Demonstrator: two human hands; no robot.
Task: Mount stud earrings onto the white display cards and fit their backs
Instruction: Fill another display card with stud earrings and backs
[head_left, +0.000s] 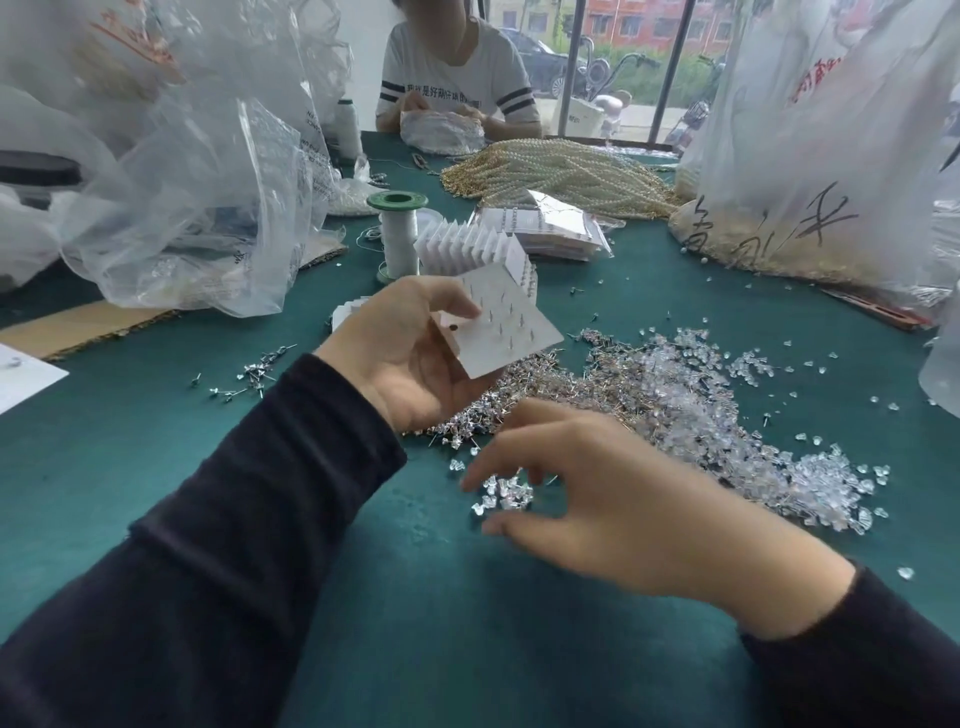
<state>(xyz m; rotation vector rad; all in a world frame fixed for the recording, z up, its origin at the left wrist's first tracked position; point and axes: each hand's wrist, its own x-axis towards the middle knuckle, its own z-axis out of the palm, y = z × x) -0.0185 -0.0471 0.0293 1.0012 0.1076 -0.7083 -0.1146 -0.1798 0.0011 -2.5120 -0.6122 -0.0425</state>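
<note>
My left hand (410, 353) holds a white display card (506, 325) tilted up, back side toward me, with several stud posts poking through it. My right hand (613, 493) hovers low over a small cluster of clear earring backs (506, 493) on the green table, fingers spread and curved; it is blurred and I cannot tell whether it pinches a back. A heap of silver stud earrings (545, 395) lies between the hands, and a wide heap of clear backs (727, 431) spreads to the right.
A fanned stack of white cards (467, 247) and a green-topped spool of thread (399, 234) stand behind the card. Pearl strands (561, 174), packaged cards (566, 228) and big plastic bags (208, 171) crowd the back. A person sits opposite. Loose studs (254, 371) lie left.
</note>
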